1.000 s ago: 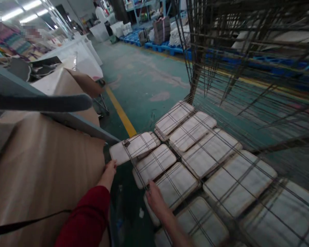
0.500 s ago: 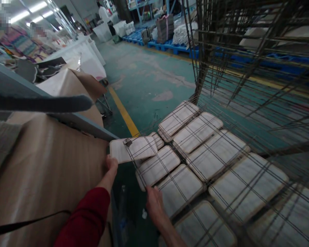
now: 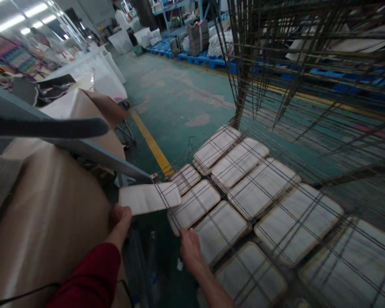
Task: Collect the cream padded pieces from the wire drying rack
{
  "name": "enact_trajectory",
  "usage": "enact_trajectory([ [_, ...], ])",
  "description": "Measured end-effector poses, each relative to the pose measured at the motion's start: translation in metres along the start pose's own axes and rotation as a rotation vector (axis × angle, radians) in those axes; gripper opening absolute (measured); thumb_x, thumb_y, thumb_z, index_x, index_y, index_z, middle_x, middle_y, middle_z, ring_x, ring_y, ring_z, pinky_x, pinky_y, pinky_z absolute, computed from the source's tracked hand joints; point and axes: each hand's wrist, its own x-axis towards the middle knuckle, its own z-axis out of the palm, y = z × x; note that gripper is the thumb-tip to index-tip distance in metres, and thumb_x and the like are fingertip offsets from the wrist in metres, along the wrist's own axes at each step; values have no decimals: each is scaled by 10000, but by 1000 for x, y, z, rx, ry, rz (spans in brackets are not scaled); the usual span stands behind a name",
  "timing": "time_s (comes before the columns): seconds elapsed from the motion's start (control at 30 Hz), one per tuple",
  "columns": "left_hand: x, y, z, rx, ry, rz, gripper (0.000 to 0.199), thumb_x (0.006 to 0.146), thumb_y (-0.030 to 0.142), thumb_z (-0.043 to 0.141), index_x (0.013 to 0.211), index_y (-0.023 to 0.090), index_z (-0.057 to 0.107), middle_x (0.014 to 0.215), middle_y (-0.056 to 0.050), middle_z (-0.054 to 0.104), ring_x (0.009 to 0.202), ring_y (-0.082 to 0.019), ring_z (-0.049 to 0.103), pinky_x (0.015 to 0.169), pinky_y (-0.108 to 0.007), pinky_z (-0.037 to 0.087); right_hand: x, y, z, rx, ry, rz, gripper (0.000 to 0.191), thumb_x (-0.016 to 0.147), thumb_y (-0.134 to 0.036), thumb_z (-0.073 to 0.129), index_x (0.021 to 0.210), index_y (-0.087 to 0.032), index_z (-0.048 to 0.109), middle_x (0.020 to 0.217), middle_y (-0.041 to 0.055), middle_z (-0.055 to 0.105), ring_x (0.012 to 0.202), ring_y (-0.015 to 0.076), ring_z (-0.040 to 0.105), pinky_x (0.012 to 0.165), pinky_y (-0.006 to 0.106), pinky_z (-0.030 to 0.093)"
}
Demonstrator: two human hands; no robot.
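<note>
My left hand (image 3: 121, 217) pinches the left end of a pale rectangular mat (image 3: 141, 197) with rounded corners and a tan edge. The mat's right end lies beneath the wires of a wire rack (image 3: 224, 231), while its left part sticks out past the rack's edge. My right hand (image 3: 190, 248) is closed on the rack's near-left edge wires; some of its fingers are hidden. Under these wires lie several similar pale mats in rows, among them one mat (image 3: 195, 203) just right of the held one and a small-looking mat (image 3: 185, 177) behind it.
On the left stand a large brown wrapped roll or sheet (image 3: 51, 205) and a grey metal bar (image 3: 109, 156). Raised wire shelves (image 3: 285, 77) hang at upper right. Blue pallets (image 3: 211, 61) with stacked goods line the back. A white bin (image 3: 112, 72) stands beyond the yellow floor line (image 3: 150, 143).
My left hand has drawn the mat left and slightly toward me, so less of it overlaps the rack. The right hand stays at the rack edge. The view has shifted slightly.
</note>
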Motion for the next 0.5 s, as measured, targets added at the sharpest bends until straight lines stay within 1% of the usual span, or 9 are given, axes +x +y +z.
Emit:
enact_trajectory([
  [0.07, 7, 25, -18, 79, -27, 76, 250, 771, 141, 539, 991, 45, 611, 1004, -238, 667, 955, -343, 653, 695, -371, 534, 1, -2, 0, 4, -38, 30, 605, 729, 62, 309, 1253, -128, 543, 1277, 136, 589, 1260, 286, 461, 1019, 403, 373],
  [0.13, 10, 57, -45, 149, -39, 190, 275, 749, 131, 555, 1010, 64, 609, 1009, -223, 671, 963, -332, 652, 715, -346, 529, 1, -3, -1, 19, -67, 51, 582, 758, 55, 290, 1278, -83, 510, 1314, 164, 552, 1287, 306, 426, 1051, 442, 347],
  [0.2, 3, 93, -77, 218, -51, 334, 312, 727, 103, 571, 1038, 96, 601, 1023, -188, 672, 987, -303, 644, 761, -326, 521, -3, -4, -6, 50, -81, 51, 561, 775, 47, 296, 1283, -72, 501, 1320, 181, 540, 1291, 310, 421, 1060, 465, 340],
  [0.23, -5, 112, -94, 254, -61, 410, 304, 718, 85, 574, 1019, 107, 609, 1005, -168, 676, 986, -293, 641, 783, -331, 516, -7, -5, -9, 71, -80, 41, 557, 773, 51, 304, 1279, -71, 504, 1310, 189, 546, 1292, 309, 419, 1060, 474, 339],
  [0.27, -16, 130, -111, 290, -71, 483, 276, 711, 69, 574, 980, 111, 622, 974, -146, 678, 982, -288, 637, 804, -352, 511, -11, -6, -13, 97, -76, 28, 556, 761, 58, 319, 1267, -68, 513, 1288, 201, 561, 1287, 317, 422, 1053, 491, 343],
  [0.33, -46, 165, -142, 351, -60, 595, 240, 703, 50, 572, 931, 93, 632, 919, -110, 661, 988, -297, 617, 829, -439, 497, -23, -8, -22, 161, -47, 2, 568, 727, 77, 349, 1248, -62, 527, 1257, 224, 572, 1285, 347, 413, 1038, 542, 337],
  [0.4, -82, 195, -168, 379, -31, 676, 240, 695, 25, 567, 922, 64, 636, 837, -67, 628, 993, -303, 597, 843, -524, 471, -40, -11, -32, 251, -1, -11, 612, 695, 84, 391, 1276, -77, 500, 1305, 223, 531, 1309, 366, 366, 1047, 583, 298],
  [0.43, -101, 208, -180, 374, -26, 724, 261, 690, -4, 553, 928, 59, 640, 793, -36, 606, 995, -288, 591, 866, -535, 457, -51, -12, -38, 307, 24, -9, 644, 692, 76, 414, 1311, -92, 463, 1355, 210, 489, 1331, 358, 331, 1067, 585, 269],
  [0.5, -139, 227, -203, 316, -39, 833, 340, 673, -64, 520, 956, 70, 653, 711, 27, 556, 998, -234, 584, 937, -480, 430, -74, -12, -53, 443, 77, 1, 692, 709, 37, 462, 1381, -95, 358, 1450, 177, 386, 1379, 300, 257, 1126, 519, 206],
])
